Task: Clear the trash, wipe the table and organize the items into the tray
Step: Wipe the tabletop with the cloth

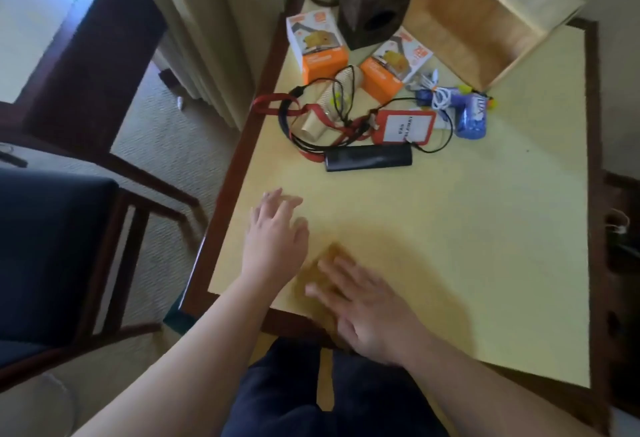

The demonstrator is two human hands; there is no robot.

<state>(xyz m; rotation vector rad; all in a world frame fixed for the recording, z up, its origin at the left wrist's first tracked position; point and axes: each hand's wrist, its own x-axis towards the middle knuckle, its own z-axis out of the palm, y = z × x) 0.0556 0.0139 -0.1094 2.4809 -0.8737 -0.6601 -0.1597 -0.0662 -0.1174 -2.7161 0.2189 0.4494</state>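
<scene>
Yellow cloth (320,268) lies flat on desk (467,246) near the 6 o'clock edge, blurred. Right hand (367,312) presses on it, fingers straight and spread, grip wide, nothing pinched. Left hand (277,228) just at 10 o'clock of the cloth, fingers spread and relaxed, grip wide, holding nothing; cannot tell if it touches the desk.

Clutter sits toward 12 o'clock, well apart from both hands. Black case (369,157) lies nearest. Behind it, red badge (405,127) with a white card, black cord looped around. At 9 o'clock of the badge, red lanyard (277,104) tangled over a paper cup (329,107) lying on its side. Blue bottle (472,116) at 3 o'clock of the badge, white cable (441,97) on it. Two orange boxes (317,45) (394,65) farther back, dark box (374,3) between them. Tray (485,17), wooden, tilted, at 1 o'clock corner.

Chair (52,228) off the desk at 9 o'clock.
</scene>
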